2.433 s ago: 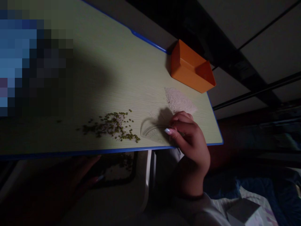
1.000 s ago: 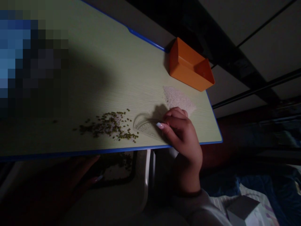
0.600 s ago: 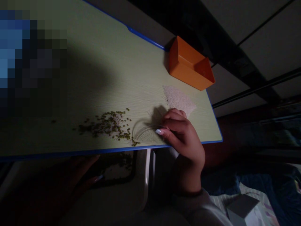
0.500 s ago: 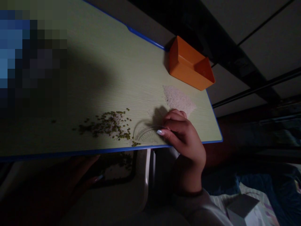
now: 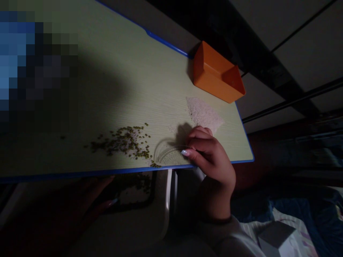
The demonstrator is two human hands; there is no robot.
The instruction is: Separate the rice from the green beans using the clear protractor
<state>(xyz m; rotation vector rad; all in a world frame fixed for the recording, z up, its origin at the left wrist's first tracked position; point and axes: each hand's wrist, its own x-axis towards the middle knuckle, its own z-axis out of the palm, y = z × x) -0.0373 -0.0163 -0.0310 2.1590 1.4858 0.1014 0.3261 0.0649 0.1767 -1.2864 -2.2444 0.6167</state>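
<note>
My right hand (image 5: 210,151) pinches a clear protractor (image 5: 171,156) between thumb and fingers, low over the table's near edge. Left of the protractor lies a loose heap of green beans (image 5: 131,137) mixed with white grains that look like rice. A few beans sit right by its left end, at the blue edge. Beyond my right fingers is a pile of white rice (image 5: 202,112). Below the table edge, in deep shadow, my left hand (image 5: 92,196) holds a dark tray (image 5: 151,198) with beans and pale grains in it; its grip is partly hidden.
An orange open box (image 5: 217,78) stands at the table's far right corner. The pale green table (image 5: 150,78) has a blue rim. Under it shows a white-rimmed surface (image 5: 168,200). A grey box (image 5: 277,235) is at lower right. A blurred-out patch covers the upper left.
My right hand and the protractor have shifted very slightly to the right. The bean heap, the rice pile and my left hand look the same.
</note>
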